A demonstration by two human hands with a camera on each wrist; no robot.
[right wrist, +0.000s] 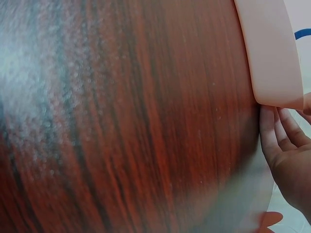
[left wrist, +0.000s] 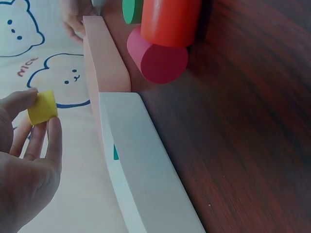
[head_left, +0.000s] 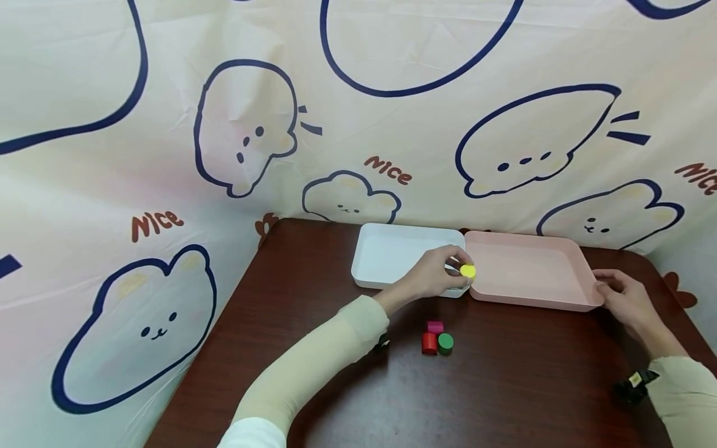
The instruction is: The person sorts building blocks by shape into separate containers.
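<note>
Near white tray [head_left: 386, 249], left hand [head_left: 435, 274] pinches yellow block [head_left: 467, 271], apparently placing it; lowering seems needed; right hand [head_left: 628, 300] holds pink tray [head_left: 526, 264]

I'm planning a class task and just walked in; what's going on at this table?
A person's left hand pinches a small yellow cylindrical block, raised near where a white rectangular tray and a pink rectangular tray meet. The right hand holds the pink tray's right end. Three more cylindrical blocks, one magenta, one red and one green, lie together on the dark wood-grain table, in front of the trays.
</note>
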